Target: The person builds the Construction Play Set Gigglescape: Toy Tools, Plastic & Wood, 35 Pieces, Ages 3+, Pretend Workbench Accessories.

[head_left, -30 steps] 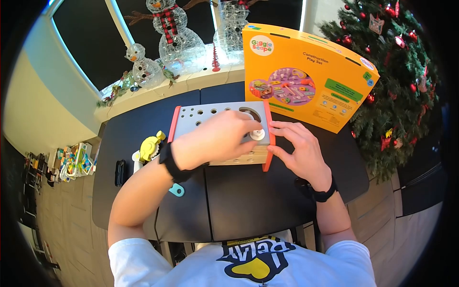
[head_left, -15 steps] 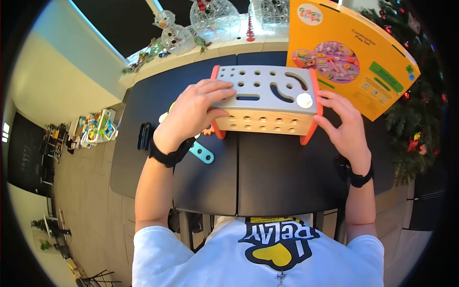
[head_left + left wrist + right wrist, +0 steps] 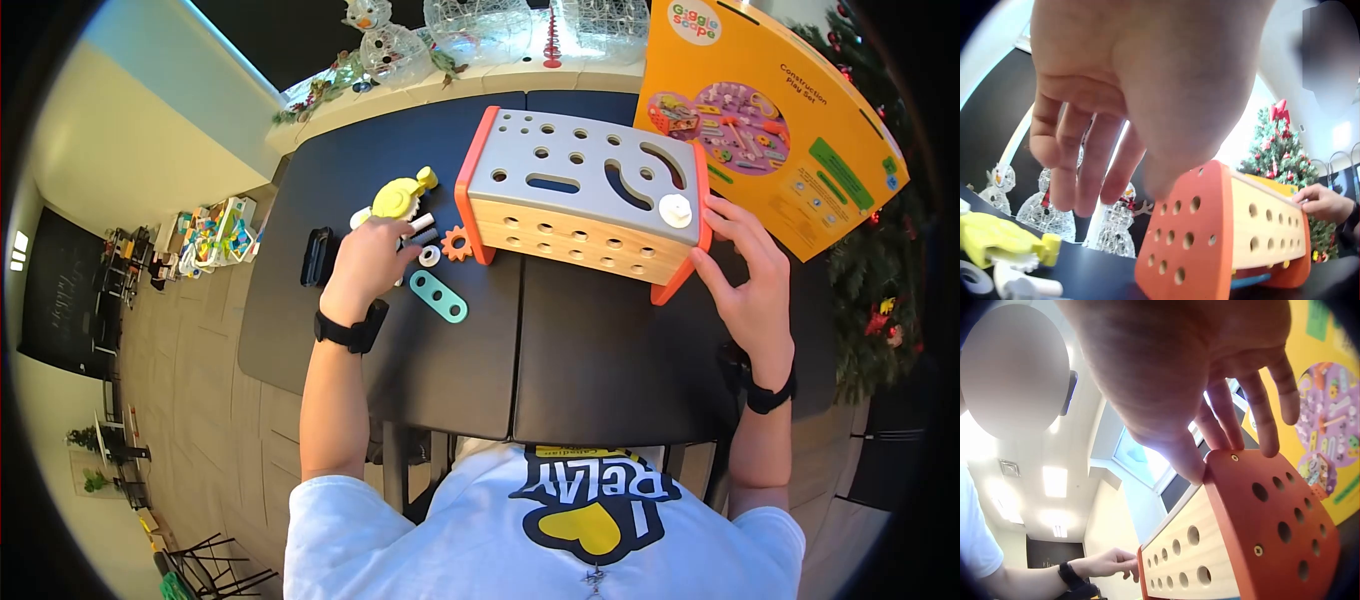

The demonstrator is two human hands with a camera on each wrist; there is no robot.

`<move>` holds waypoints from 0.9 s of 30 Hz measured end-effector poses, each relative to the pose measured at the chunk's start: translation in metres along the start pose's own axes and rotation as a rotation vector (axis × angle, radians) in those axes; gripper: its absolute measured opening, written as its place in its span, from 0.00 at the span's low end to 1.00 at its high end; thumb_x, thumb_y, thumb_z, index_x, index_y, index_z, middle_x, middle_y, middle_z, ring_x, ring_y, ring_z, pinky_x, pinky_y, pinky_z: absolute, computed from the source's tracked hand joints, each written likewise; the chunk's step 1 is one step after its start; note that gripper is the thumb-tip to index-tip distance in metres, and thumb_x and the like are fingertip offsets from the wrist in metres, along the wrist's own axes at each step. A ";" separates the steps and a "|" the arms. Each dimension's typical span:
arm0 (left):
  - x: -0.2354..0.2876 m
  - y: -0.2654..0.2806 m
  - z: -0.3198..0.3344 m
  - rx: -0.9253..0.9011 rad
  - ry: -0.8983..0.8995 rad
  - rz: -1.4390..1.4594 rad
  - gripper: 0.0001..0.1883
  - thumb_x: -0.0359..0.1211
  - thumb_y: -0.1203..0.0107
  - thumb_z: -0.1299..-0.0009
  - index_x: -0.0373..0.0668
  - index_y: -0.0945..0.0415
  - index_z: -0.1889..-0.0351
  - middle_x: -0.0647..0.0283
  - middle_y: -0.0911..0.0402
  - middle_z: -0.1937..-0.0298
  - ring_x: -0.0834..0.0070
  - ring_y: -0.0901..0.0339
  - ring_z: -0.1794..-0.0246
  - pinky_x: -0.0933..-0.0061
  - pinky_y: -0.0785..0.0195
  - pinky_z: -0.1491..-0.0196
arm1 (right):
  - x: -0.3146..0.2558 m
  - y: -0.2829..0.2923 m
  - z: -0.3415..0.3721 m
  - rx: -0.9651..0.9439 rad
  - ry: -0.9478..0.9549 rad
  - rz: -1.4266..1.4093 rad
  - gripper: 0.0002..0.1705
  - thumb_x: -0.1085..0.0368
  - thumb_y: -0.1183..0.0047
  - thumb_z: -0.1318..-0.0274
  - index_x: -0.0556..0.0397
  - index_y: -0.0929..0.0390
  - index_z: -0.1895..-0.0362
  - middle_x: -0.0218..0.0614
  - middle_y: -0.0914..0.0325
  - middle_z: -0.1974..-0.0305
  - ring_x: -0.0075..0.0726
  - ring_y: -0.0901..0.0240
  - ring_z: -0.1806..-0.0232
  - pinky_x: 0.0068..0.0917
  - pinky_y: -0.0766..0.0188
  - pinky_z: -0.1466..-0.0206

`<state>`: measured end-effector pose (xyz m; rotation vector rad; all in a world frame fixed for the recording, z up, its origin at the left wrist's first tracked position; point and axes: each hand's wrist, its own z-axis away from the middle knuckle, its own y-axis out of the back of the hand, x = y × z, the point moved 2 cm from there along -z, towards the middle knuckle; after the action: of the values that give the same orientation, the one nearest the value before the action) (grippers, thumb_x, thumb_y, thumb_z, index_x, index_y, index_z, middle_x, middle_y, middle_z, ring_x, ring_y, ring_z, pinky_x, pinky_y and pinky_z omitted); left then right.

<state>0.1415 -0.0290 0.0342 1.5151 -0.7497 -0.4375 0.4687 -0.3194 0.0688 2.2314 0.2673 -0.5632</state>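
Note:
A toy workbench with a grey perforated top [image 3: 625, 150], wooden front and red end panels stands on the table. My right hand [image 3: 745, 275] rests at its right red end panel [image 3: 1247, 506], thumb at the front corner and straight fingers along the edge. A white round toy piece [image 3: 676, 210] sits on the top near that end. Left of the workbench, my left hand [image 3: 365, 265] hovers over loose toy parts, its fingers loosely extended in the left wrist view. Around it lie a yellow toy piece with a white toothed disc [image 3: 397, 200], an orange gear [image 3: 447, 246], a white ring [image 3: 422, 259] and a teal strip with holes [image 3: 429, 289].
A large yellow play set box [image 3: 740, 60] stands upright behind the workbench on the right. At the left table edge lies a black case [image 3: 318, 256]. Wire snowmen [image 3: 395, 52] line the sill behind the table, and a Christmas tree [image 3: 865, 220] is at the right.
My left hand has moved from the white round piece at the workbench's right end, across its left end, to the loose parts. The right hand stays at the right panel. The head view has shifted leftward.

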 end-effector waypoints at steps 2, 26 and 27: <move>-0.009 -0.013 0.004 0.008 -0.031 0.038 0.15 0.32 0.29 0.37 0.39 0.13 0.52 0.53 0.13 0.55 0.53 0.16 0.52 0.55 0.23 0.48 | 0.001 0.000 0.001 0.010 0.014 -0.003 0.21 0.70 0.29 0.46 0.59 0.17 0.48 0.44 0.17 0.40 0.52 0.19 0.39 0.38 0.23 0.36; 0.086 0.030 0.028 0.619 -0.228 0.416 0.14 0.18 0.36 0.41 0.36 0.23 0.58 0.59 0.20 0.53 0.76 0.25 0.67 0.73 0.27 0.62 | 0.015 0.005 0.002 -0.059 0.077 0.045 0.38 0.64 0.23 0.60 0.45 0.19 0.38 0.33 0.19 0.40 0.49 0.22 0.43 0.40 0.25 0.41; 0.097 0.027 0.031 0.677 -0.244 0.372 0.15 0.18 0.36 0.42 0.36 0.23 0.58 0.59 0.20 0.53 0.75 0.25 0.68 0.73 0.27 0.63 | 0.013 0.005 0.002 -0.052 0.105 0.068 0.39 0.63 0.23 0.60 0.44 0.19 0.37 0.33 0.19 0.40 0.49 0.22 0.43 0.40 0.25 0.42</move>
<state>0.1837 -0.1169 0.0733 1.9025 -1.4440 -0.0791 0.4817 -0.3243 0.0644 2.2140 0.2557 -0.3995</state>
